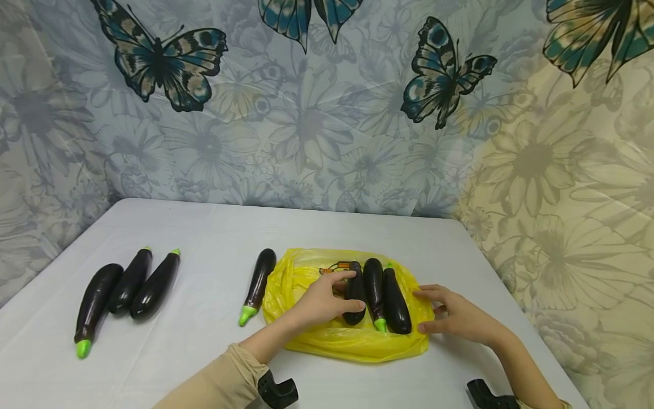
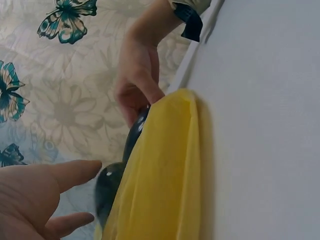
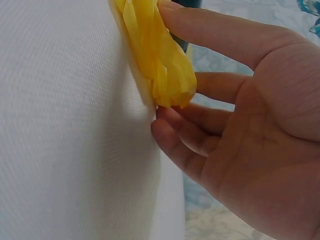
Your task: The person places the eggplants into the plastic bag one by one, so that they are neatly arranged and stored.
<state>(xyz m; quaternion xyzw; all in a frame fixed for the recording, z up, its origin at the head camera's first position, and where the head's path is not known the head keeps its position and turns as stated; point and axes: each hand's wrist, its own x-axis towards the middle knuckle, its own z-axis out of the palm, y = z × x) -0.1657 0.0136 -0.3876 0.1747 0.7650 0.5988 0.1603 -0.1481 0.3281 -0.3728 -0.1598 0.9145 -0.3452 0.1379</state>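
Observation:
A yellow plastic bag (image 1: 352, 349) lies spread on the table with three glossy dark eggplants on it, side by side. My left hand (image 1: 319, 298) reaches over the leftmost eggplant (image 1: 354, 312), thumb and index finger extended beside it. In the left wrist view, a gap shows between those fingers and an eggplant's rounded end (image 2: 107, 195). The middle eggplant (image 1: 374, 287) and the right eggplant (image 1: 397, 304) lie close together. At the bag's right edge, my right hand (image 1: 455, 312) curls its fingers and thumb around the gathered yellow plastic (image 3: 172, 77).
One eggplant (image 1: 260, 281) lies just left of the bag. Farther left are three more: a left one (image 1: 97, 298), a middle one (image 1: 130, 281) and a right one (image 1: 157, 284). The white table (image 1: 204, 363) meets a butterfly-patterned cloth (image 1: 306, 142) at its back.

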